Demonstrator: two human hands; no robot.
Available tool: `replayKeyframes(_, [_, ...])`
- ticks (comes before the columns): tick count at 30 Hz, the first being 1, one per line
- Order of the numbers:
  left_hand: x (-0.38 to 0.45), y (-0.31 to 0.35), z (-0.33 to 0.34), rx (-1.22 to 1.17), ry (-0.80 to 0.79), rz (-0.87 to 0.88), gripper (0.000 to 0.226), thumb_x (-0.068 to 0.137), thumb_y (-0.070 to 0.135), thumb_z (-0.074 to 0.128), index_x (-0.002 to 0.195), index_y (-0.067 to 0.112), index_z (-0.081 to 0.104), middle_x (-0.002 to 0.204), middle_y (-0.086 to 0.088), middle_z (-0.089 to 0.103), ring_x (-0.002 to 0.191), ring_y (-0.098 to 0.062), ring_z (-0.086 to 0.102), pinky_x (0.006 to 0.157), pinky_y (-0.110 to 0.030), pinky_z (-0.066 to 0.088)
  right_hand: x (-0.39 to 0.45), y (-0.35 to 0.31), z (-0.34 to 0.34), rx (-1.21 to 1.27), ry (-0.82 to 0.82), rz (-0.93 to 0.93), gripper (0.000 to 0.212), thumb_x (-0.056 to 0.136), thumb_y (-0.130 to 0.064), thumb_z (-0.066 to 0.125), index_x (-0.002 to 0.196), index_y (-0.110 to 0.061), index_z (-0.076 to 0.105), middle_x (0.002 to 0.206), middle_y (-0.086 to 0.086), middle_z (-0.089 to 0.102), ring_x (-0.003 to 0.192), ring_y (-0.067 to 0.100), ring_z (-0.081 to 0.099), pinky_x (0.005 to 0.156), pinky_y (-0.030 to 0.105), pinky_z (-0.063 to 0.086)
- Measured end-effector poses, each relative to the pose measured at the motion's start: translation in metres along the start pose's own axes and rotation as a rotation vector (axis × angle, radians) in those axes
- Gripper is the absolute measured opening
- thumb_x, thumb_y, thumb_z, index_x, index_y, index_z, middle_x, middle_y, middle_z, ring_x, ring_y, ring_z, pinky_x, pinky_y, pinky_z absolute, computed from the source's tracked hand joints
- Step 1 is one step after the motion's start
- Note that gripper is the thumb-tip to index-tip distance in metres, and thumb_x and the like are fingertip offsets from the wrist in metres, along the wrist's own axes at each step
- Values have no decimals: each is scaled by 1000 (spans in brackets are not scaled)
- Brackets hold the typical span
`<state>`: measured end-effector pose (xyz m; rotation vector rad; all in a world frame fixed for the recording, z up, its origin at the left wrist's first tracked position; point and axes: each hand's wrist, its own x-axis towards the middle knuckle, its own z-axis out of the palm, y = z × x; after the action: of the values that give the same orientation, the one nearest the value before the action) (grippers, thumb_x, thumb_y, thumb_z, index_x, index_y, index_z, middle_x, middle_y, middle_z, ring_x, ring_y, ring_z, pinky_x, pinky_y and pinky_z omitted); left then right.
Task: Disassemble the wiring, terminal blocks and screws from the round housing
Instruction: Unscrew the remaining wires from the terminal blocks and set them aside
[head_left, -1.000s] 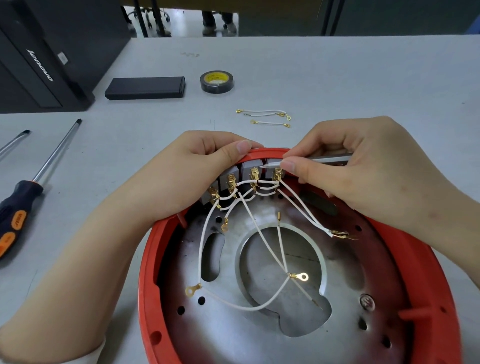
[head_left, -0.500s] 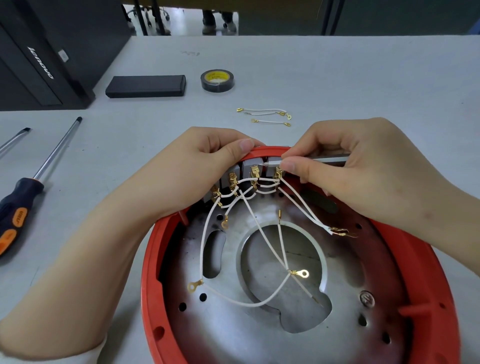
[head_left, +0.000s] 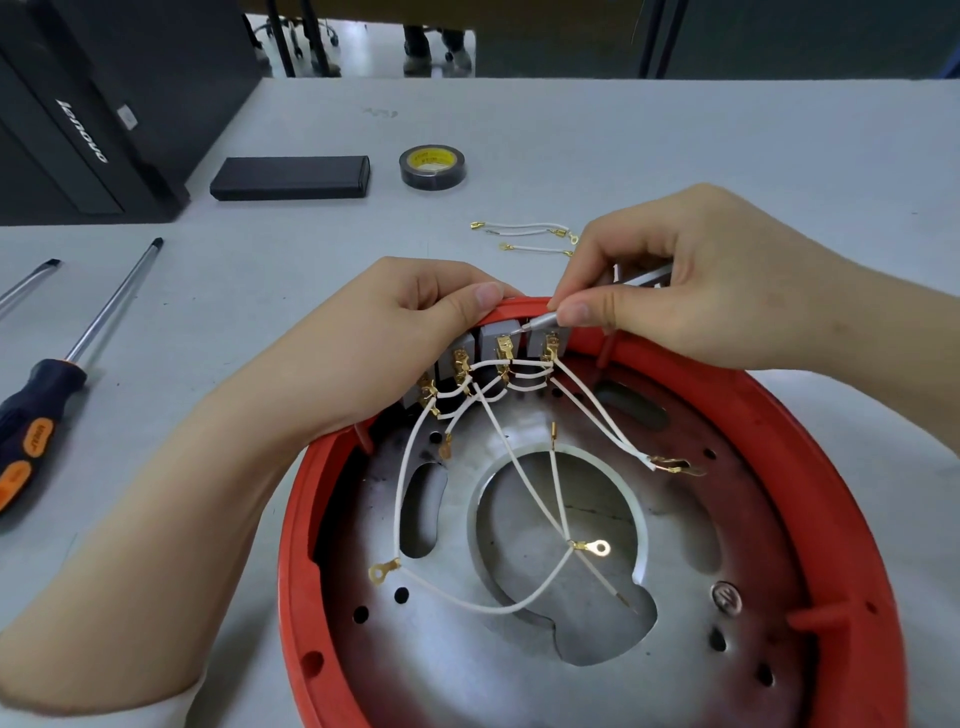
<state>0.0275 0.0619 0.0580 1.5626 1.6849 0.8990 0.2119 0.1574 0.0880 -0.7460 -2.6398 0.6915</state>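
Left hand (head_left: 415, 332) gripping red housing (head_left: 852, 509) rim, right hand (head_left: 691, 291) pinching tool (head_left: 545, 321) — at terminal blocks (head_left: 496, 338)

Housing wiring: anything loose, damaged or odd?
Several white leads lie unattached across the metal plate, ring terminals free. No visible damage. Two short jumpers lie outside the red housing.

Red housing (head_left: 810, 447), white wires (head_left: 524, 462), grey terminal blocks (head_left: 496, 335), black-and-orange screwdriver (head_left: 36, 421).

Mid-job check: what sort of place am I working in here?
Probably an office or lab workbench, not a factory line: a grey table with screwdrivers, a tape roll, a Lenovo computer tower, and office chair bases behind.
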Motion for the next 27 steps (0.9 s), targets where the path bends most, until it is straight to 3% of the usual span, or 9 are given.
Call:
replayKeyframes(3, [1,-1,0,-6,-12,-3,26,99,37,46,103,33,72,93,-4,74,93,-34,68,89,-54,51,3,2,-2,5,-19,-28,7,81,-30,68,74,-32,68,61,-22,60,61,-4,55,58,5,36])
replayKeyframes(5, [1,-3,0,-12,-17,3,26,99,37,46,103,33,72,93,1,75,93,-30,69,91,-52,51,6,3,-3,0,-50,-42,6,82,-27,68,76,-29,69,56,-24,57,58,-7,54,57,5,36])
replayKeyframes(8, [2,-4,-1,-36,-22,15,25,99,34,47,102,32,72,89,13,75,89,-7,70,87,-31,53,14,6,-6,-15,-99,-45,4,80,-32,65,78,-32,69,69,-20,64,70,-2,58,62,11,41])
replayKeyframes(11, [2,-4,0,-72,-29,25,25,99,32,47,101,31,72,88,15,75,86,0,69,82,-18,51,19,9,-8,-12,-134,-65,5,80,-33,64,77,-34,67,70,-22,63,68,-3,56,61,7,37])
replayKeyframes(23, [3,-5,1,-84,-18,27,23,98,30,49,98,32,72,87,18,74,84,5,68,73,-5,46,33,8,-12,39,-282,-86,18,86,-20,66,77,-35,65,66,-22,62,65,-3,55,64,5,40])
replayKeyframes(27, [3,-6,0,-93,-25,15,24,98,31,48,100,31,72,90,15,75,88,1,68,79,-11,49,33,2,-15,-31,-310,-72,7,85,-32,63,79,-37,65,71,-19,63,70,1,57,67,13,45])
